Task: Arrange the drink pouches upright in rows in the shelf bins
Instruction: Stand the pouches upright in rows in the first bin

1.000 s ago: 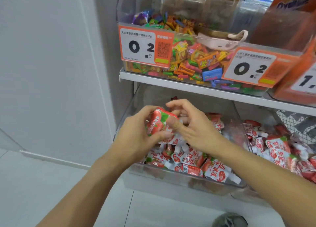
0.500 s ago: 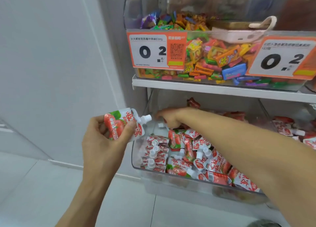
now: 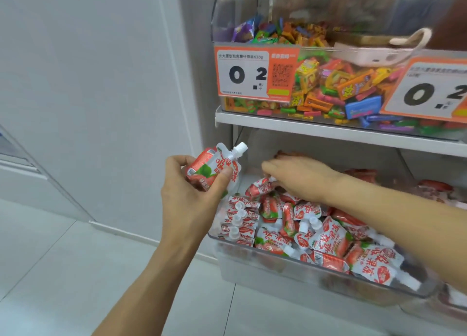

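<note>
**Two pouches in hand at the lower shelf bin**

One red-and-white drink pouch [image 3: 214, 167] sits in the left hand [image 3: 192, 196], held out in front of the clear lower bin [image 3: 278, 262], just off its left end. The fingers and thumb are curled round the pouch body, and its white cap points up and to the right. A second pouch [image 3: 260, 187] lies at the back left of the bin, where the right hand [image 3: 300, 177] reaches in palm down and pinches it near the spout with bent fingertips.

Inside the bin, a short row of pouches [image 3: 240, 222] stands along the left wall with white caps showing one behind another. The rest of the pouches [image 3: 328, 239] lie jumbled across the middle and right, overlapping at all angles.

Above the bin runs a white shelf [image 3: 328, 130] carrying a clear bin of mixed, brightly wrapped candies [image 3: 328, 87], fronted by an orange price tag [image 3: 252, 75] reading 0.2. A second tag [image 3: 429, 92] sits further right. To the left are a pale wall [image 3: 88, 82] and tiled floor [image 3: 63, 272].
</note>
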Motion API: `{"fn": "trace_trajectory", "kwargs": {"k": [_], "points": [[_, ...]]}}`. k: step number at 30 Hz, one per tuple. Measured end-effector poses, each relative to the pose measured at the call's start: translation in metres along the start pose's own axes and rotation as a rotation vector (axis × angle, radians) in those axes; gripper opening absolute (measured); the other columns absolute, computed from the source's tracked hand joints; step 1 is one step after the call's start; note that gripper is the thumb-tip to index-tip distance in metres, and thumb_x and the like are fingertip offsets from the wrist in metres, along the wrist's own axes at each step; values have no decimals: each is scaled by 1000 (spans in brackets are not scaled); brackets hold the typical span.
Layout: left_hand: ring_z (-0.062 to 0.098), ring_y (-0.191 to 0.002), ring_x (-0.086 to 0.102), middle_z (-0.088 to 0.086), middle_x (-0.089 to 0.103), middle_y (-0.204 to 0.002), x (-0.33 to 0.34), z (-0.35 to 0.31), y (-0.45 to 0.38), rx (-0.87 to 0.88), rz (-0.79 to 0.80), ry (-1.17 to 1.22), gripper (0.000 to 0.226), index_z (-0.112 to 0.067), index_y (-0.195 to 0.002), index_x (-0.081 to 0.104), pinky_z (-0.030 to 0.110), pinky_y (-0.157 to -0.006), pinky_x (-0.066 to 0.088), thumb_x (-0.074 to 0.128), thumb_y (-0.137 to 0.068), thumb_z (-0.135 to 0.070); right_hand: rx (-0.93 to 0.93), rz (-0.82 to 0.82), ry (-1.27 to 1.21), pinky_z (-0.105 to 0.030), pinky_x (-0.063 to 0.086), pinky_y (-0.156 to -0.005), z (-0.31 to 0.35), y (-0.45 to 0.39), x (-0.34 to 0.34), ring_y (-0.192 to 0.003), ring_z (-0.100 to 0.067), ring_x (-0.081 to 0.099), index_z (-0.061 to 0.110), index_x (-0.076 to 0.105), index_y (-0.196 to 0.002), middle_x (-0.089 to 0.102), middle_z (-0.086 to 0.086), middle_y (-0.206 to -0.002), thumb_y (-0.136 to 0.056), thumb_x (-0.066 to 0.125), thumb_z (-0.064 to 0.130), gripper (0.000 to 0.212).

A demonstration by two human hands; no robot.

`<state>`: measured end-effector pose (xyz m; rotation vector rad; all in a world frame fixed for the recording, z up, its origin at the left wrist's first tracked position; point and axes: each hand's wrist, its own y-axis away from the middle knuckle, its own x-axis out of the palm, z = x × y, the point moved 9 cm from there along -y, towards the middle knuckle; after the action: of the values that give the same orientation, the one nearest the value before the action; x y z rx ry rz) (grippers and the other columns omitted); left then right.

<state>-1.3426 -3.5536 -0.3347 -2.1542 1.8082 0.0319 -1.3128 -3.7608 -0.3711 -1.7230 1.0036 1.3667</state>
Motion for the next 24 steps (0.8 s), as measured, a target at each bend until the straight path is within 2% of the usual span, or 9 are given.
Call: {"fn": "trace_trajectory", "kwargs": {"k": [4, 7, 10, 13, 16, 18, 20, 21, 24], "points": [[4, -62, 68, -5, 71, -80, 6, -9, 5, 26, 45, -18, 47, -20, -93, 48, 13, -54, 50, 85, -67, -36, -58, -76, 42, -36, 51, -68, 7, 53, -28, -84, -23, 62, 22, 53, -93, 64, 2, -90, -68, 72, -1, 39], [7, -66, 70, -4, 72, -81, 13, -11, 10, 36, 99, -22, 49, -22, -94, 49, 12, -54, 50, 86, -65, -36, -33, 16, 59, -37, 52, -76, -1, 89, -34, -97, -21, 63, 24, 56, -97, 67, 4, -105, -61, 71, -5, 48], [5, -63, 70, -5, 72, -78, 21, -14, 13, 41, 141, -26, 48, -23, -93, 49, 12, -52, 49, 87, -65, -33, 2, 239, 88, -35, 40, -100, -5, 116, -34, -133, -15, 42, 34, 50, -124, 49, 16, -141, -78, 60, 0, 58], [7, -63, 70, -5, 73, -79, 29, -12, 14, 44, 168, -32, 49, -24, -93, 49, 18, -54, 53, 87, -64, -34, 62, 295, 84, -34, 30, -110, -6, 124, -43, -141, -12, 29, 35, 49, -133, 47, 17, -143, -88, 54, 14, 50], [9, -65, 69, -5, 72, -79, 35, -9, 14, 56, 182, -57, 48, -24, -92, 51, 26, -59, 57, 88, -63, -34, 132, -38, -369, -30, 39, -106, 8, 100, -73, -126, -5, 45, 32, 48, -134, 54, 13, -133, -95, 58, 39, 42], [9, -66, 69, -4, 71, -78, 38, -9, 15, 55, 190, -46, 46, -20, -91, 53, 26, -60, 56, 88, -63, -30, 250, -53, -783, -27, 43, -107, 12, 77, -62, -126, 0, 48, 32, 36, -143, 49, 14, -141, -84, 70, 53, 71], [8, -68, 68, -3, 70, -78, 42, -10, 16, 62, 220, -21, 45, -18, -92, 54, 21, -60, 55, 88, -64, -25, 317, -9, -1098, -27, 48, -102, 22, 55, -40, -124, -3, 53, 31, 29, -148, 47, 9, -143, -75, 81, 49, 92], [8, -71, 68, -3, 70, -80, 44, -9, 16, 73, 247, -10, 43, -18, -93, 54, 18, -62, 54, 87, -65, -23, 310, -19, -1207, -25, 51, -96, 25, 47, -33, -117, -4, 58, 27, 37, -146, 54, 4, -138, -74, 84, 41, 86], [4, -90, 66, -10, 67, -97, 42, -10, 13, 159, 318, -87, 36, -24, -103, 59, 16, -77, 51, 80, -75, -33, 229, -91, -1359, -27, 56, -78, 25, 34, -25, -90, -13, 72, 6, 69, -110, 75, -6, -100, -79, 82, 16, 34]]}}
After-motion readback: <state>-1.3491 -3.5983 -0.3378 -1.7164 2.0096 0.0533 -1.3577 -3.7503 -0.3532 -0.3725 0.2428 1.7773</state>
